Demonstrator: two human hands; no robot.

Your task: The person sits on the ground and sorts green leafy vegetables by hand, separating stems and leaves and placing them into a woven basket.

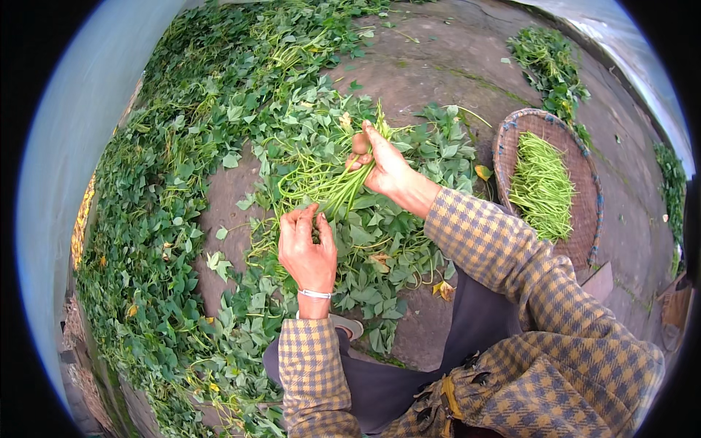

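My right hand [386,167] is closed around a bunch of long green leaf stalks [342,189], whose ends fan out down and to the left. Just below those ends is my left hand [308,246], its fingers curled and the thumb near the fingertips. Whether a stalk lies between them I cannot tell. A white metal-looking bangle [315,294] circles the left wrist. Under both hands spreads a heap of lobed green leaves and vines [364,235], with a few yellowed leaves among them.
A round woven basket [587,219] stands tilted on the right, holding a pile of trimmed green stalks [539,186]. Leafy vines [164,219] cover the ground at left. Another clump of vines [550,71] lies at upper right on the concrete-like ground [416,71]. My shoe [350,326] shows below.
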